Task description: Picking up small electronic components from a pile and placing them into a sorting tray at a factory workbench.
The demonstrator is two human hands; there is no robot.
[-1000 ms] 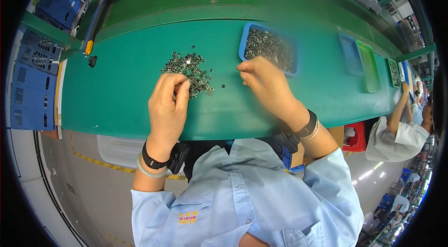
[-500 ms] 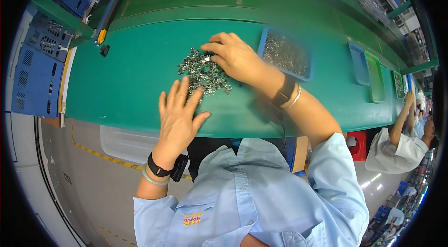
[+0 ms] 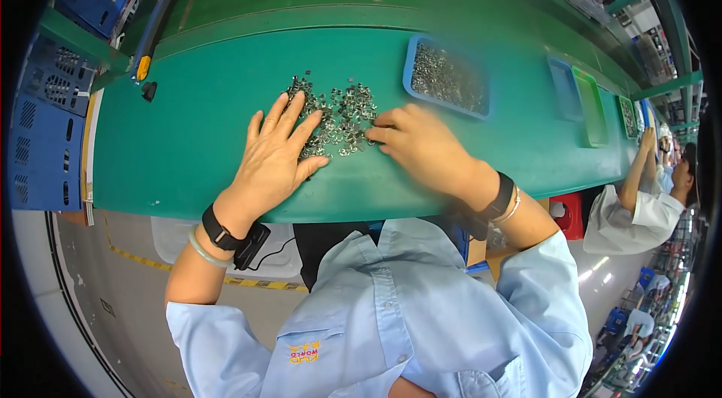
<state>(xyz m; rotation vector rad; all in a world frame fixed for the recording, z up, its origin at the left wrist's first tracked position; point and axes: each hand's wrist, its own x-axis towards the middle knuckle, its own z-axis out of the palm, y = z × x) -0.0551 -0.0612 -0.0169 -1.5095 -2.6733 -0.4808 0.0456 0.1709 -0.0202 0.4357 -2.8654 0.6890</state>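
A loose heap of small shiny metal pieces [image 3: 347, 113] lies on the green tabletop [image 3: 188, 127], with a thin gap running down its middle. My left hand [image 3: 274, 153] is open, fingers spread and laid over the heap's left side, covering some pieces. At the right edge of the heap is my right hand [image 3: 425, 146], its fingers bent and drawn together with the tips against the pieces. What lies between those fingertips is too small and hidden to make out.
Beyond my right hand stands a blue tray [image 3: 410, 71] full of small metal pieces. Farther right are another blue tray [image 3: 564, 93] and a green tray [image 3: 590, 108]. Blue crates [image 3: 45, 127] stand past the left end. A co-worker [image 3: 632, 214] sits at the far right.
My right hand has come from the heap's far side down to its right edge. My left hand stays spread on the left side. The heap now lies more spread out, with a gap.
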